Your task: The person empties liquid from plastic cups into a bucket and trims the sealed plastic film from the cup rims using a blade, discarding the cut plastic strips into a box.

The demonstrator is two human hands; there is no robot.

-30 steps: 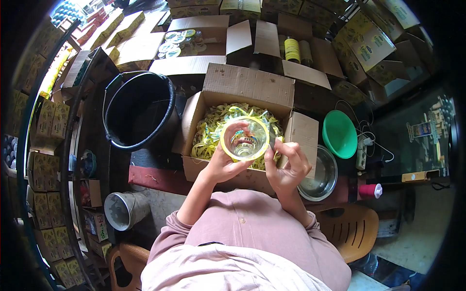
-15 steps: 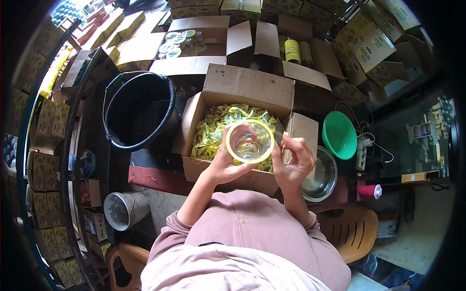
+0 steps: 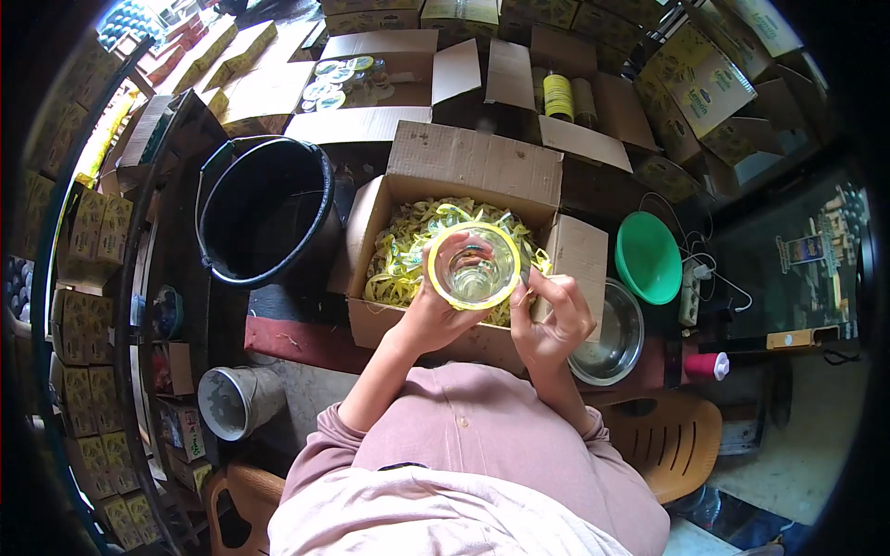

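Note:
My left hand (image 3: 434, 313) is wrapped round a clear plastic cup (image 3: 477, 269) with a yellow rim, its open mouth turned up toward me. At the cup's right side is my right hand (image 3: 554, 320), thumb and forefinger pinched close to the rim; what lies between them is too small to make out. Below the cup stands an open cardboard box (image 3: 473, 153) full of tangled yellow and clear plastic strips (image 3: 408, 250). A bit of yellow strip (image 3: 540, 262) shows just above my right fingers.
A black bucket (image 3: 209, 227) stands left of the box, a green bowl (image 3: 649, 258) and a metal bowl (image 3: 619, 338) to the right. Behind are a carton of lidded cups (image 3: 366, 125) and one with yellow stacks (image 3: 558, 97). A pink thread spool (image 3: 705, 365) lies at the right.
My right hand has lowered slightly and come in against the cup's rim; the yellow piece at its fingertips is no longer clearly held. The cup has shifted slightly left and up.

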